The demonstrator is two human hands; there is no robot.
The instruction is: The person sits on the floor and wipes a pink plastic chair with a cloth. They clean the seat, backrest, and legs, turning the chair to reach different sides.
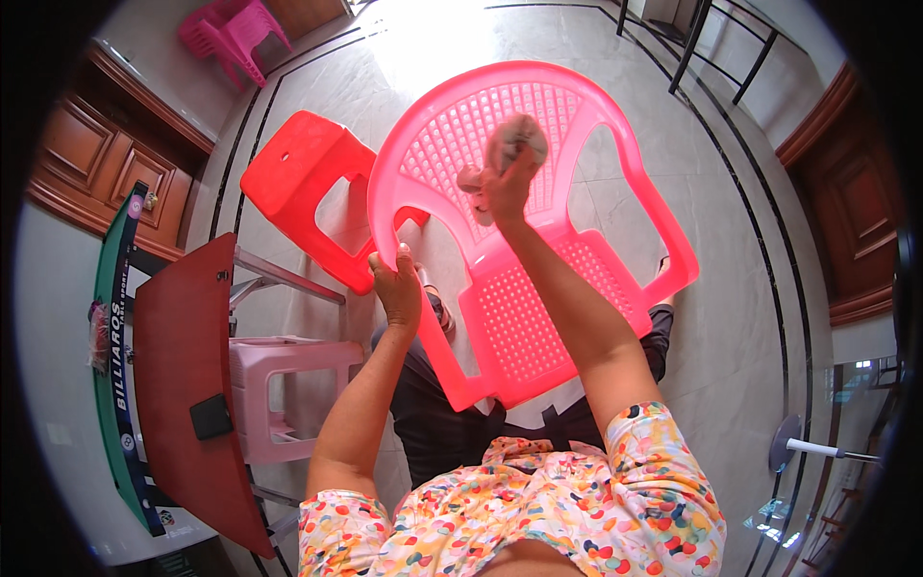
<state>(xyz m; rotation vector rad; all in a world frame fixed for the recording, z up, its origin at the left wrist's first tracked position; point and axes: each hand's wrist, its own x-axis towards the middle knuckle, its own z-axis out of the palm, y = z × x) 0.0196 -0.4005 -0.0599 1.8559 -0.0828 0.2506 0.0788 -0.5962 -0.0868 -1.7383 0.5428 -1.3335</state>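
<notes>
A pink plastic armchair (497,332) with a perforated seat and backrest stands before me, its front edge close to my knees. My left hand (398,292) grips the chair's left armrest, thumb on top. Against the inside of the backrest, my right hand (510,189) holds a crumpled greyish-brown cloth (518,141). The cloth and fingers are slightly blurred, and part of the cloth is hidden by the hand.
Left of the chair is a red plastic stool (299,169). Nearer stand a pale pink stool (288,360) and a red-brown folding table (184,317) bearing a black object (211,417). A toy billiard table (122,404) leans behind it. Stacked pink chairs (238,36) stand far left; a black metal frame (696,50), far right.
</notes>
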